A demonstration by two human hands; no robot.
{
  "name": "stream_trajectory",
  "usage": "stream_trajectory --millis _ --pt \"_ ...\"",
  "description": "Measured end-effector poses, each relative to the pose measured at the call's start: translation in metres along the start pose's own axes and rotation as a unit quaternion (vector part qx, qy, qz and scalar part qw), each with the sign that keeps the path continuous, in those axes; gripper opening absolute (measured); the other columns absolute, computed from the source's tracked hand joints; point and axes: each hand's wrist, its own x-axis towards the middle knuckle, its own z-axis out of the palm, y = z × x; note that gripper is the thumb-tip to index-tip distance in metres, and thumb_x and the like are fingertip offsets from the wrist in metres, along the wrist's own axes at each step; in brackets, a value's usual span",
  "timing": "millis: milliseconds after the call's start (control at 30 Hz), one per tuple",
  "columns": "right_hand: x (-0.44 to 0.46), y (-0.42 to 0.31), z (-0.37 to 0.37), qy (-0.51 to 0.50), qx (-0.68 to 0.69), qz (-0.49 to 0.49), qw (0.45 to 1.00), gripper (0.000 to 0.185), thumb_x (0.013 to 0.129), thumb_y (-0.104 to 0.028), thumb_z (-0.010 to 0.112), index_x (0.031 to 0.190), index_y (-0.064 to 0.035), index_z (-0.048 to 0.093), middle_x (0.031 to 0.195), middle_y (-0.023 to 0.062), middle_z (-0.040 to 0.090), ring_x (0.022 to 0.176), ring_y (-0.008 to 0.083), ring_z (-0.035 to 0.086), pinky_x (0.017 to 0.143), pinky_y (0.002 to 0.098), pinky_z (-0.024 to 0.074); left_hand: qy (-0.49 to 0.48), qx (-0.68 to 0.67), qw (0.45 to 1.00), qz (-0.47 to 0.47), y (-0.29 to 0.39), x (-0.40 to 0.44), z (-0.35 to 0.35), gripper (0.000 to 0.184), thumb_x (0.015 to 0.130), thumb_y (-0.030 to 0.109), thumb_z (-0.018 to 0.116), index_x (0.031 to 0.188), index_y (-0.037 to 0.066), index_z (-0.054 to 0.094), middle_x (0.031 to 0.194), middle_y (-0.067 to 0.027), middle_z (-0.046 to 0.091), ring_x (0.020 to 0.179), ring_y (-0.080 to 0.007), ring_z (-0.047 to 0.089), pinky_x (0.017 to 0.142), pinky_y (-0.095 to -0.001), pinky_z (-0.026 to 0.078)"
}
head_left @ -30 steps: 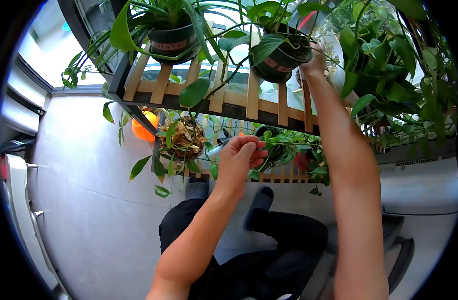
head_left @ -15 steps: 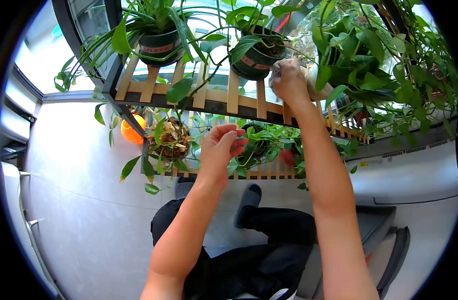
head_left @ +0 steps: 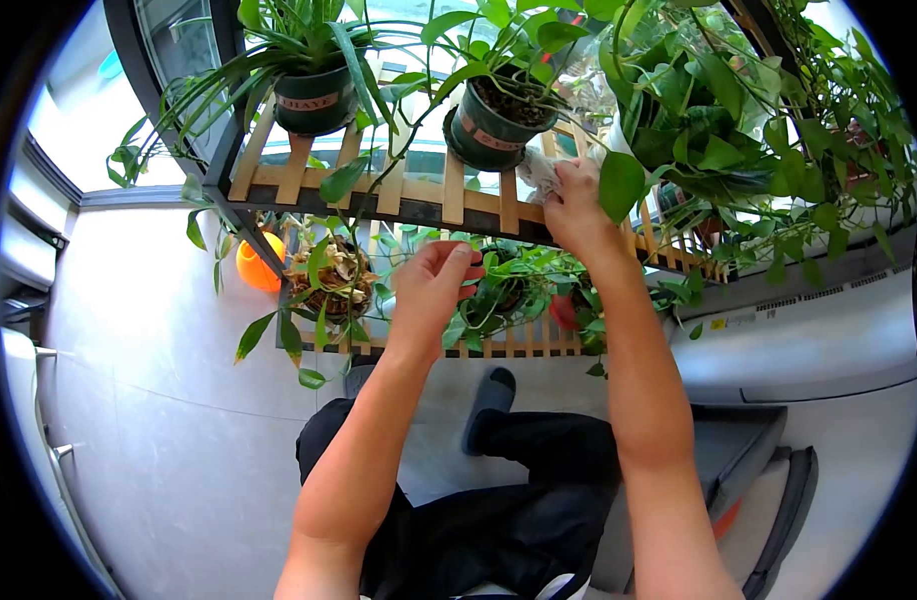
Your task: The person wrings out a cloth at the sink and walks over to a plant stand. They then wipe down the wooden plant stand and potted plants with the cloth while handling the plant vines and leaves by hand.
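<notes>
My right hand [head_left: 577, 205] is closed on a crumpled whitish cloth [head_left: 541, 176] at the slatted wooden shelf top. The cloth lies right beside a dark green pot [head_left: 494, 125] with a leafy plant, which tilts slightly. My left hand [head_left: 434, 285] hangs in front of the shelf edge, its fingers loosely curled and partly apart, with nothing visible in them. A long trailing vine runs down to the left of that hand. Farther left on the shelf [head_left: 454, 190] stands another green pot [head_left: 317, 100] holding a plant with long narrow leaves.
Dense foliage [head_left: 719, 110] fills the right end of the shelf. On the lower level are an orange container [head_left: 261, 262], a brownish dried clump [head_left: 334, 275] and more green plants. A dark grey seat-like piece [head_left: 744, 450] stands at the lower right.
My right hand has moved down and slightly left with the cloth, toward the shelf's front edge. The middle pot appears shifted left and more tilted. My left hand's fingers have curled slightly.
</notes>
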Motion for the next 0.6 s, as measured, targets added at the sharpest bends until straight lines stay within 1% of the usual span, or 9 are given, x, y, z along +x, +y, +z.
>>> stream_trajectory --millis 67,100,167,200,267,367,500,567,600 --pt "-0.001 -0.008 -0.011 -0.071 0.004 0.054 0.996 0.035 0.078 -0.007 0.059 0.113 -0.0016 0.06 0.108 0.0205 0.057 0.102 0.0415 0.054 0.09 0.046 0.0438 0.004 0.054 0.999 0.003 -0.002 0.002 -0.002 0.027 0.097 0.025 0.058 0.111 0.001 0.059 0.106 -0.0092 0.068 0.093 -0.0164 0.066 0.08 -0.028 0.051" --pt "-0.003 -0.005 -0.011 -0.073 0.006 0.054 0.996 0.035 0.078 -0.007 0.059 0.113 -0.0016 0.06 0.108 0.0205 0.057 0.102 0.0415 0.054 0.09 0.046 0.0438 0.006 0.055 0.998 0.003 -0.002 0.003 -0.002 0.027 0.097 0.025 0.058 0.111 0.001 0.059 0.106 -0.0092 0.068 0.093 -0.0164 0.066 0.08 -0.028 0.051" --pt "-0.008 0.001 -0.011 -0.114 0.05 0.093 0.988 0.037 0.083 -0.012 0.056 0.12 -0.0038 0.056 0.117 0.0205 0.056 0.109 0.0423 0.053 0.095 0.0456 0.0425 -0.002 0.045 0.999 0.015 -0.001 0.004 -0.002 0.027 0.096 0.025 0.058 0.111 0.001 0.059 0.104 -0.0088 0.068 0.092 -0.0159 0.066 0.079 -0.0275 0.051" --pt "-0.011 -0.001 -0.014 -0.115 0.051 0.094 0.988 0.037 0.083 -0.012 0.056 0.12 -0.0038 0.056 0.117 0.0205 0.056 0.109 0.0423 0.053 0.095 0.0456 0.0425 -0.001 0.046 0.999 0.014 -0.002 0.005 -0.001 0.027 0.096 0.025 0.058 0.111 0.001 0.059 0.104 -0.0088 0.068 0.092 -0.0159 0.066 0.079 -0.0275 0.051" --pt "-0.014 -0.008 -0.024 -0.154 0.061 0.117 0.979 0.041 0.086 -0.015 0.054 0.126 -0.0067 0.051 0.12 0.0194 0.056 0.111 0.043 0.053 0.097 0.046 0.0425 -0.014 0.046 0.999 0.024 -0.004 0.006 0.0 0.026 0.096 0.023 0.058 0.11 0.001 0.06 0.104 -0.0094 0.068 0.092 -0.0159 0.066 0.079 -0.0277 0.051" --pt "-0.023 -0.008 -0.029 -0.134 0.07 0.096 0.984 0.039 0.084 -0.014 0.056 0.123 -0.0059 0.054 0.117 0.0198 0.057 0.107 0.0438 0.056 0.093 0.0467 0.0441 -0.013 0.051 0.998 0.019 -0.004 0.006 0.004 0.025 0.096 0.022 0.058 0.11 0.001 0.059 0.105 -0.0099 0.068 0.092 -0.0159 0.066 0.079 -0.0279 0.051" --pt "-0.031 -0.03 -0.063 -0.157 0.099 0.102 0.977 0.037 0.083 -0.014 0.057 0.118 -0.0032 0.057 0.115 0.0196 0.058 0.103 0.0436 0.058 0.09 0.0465 0.0455 -0.008 0.034 0.999 0.021 -0.005 0.009 0.005 0.025 0.096 0.022 0.058 0.109 0.001 0.059 0.104 -0.0097 0.068 0.092 -0.0162 0.066 0.079 -0.0282 0.051" --pt "-0.033 -0.037 -0.077 -0.226 0.085 0.071 0.968 0.034 0.081 -0.008 0.059 0.113 0.0017 0.061 0.109 0.0177 0.057 0.1 0.0357 0.059 0.089 0.0381 0.046 0.003 0.028 0.999 0.033 -0.004 0.011 0.005 0.025 0.097 0.021 0.057 0.11 0.0 0.059 0.106 -0.0102 0.067 0.092 -0.0172 0.066 0.079 -0.0288 0.052" --pt "-0.031 -0.038 -0.075 -0.227 0.086 0.07 0.968 0.034 0.081 -0.008 0.059 0.113 0.0017 0.061 0.109 0.0177 0.057 0.1 0.0357 0.059 0.089 0.0381 0.046 0.005 0.028 0.999 0.033 -0.004 0.011 0.005 0.025 0.097 0.021 0.057 0.11 0.0 0.059 0.106 -0.0102 0.067 0.092 -0.0172 0.066 0.079 -0.0288 0.052"
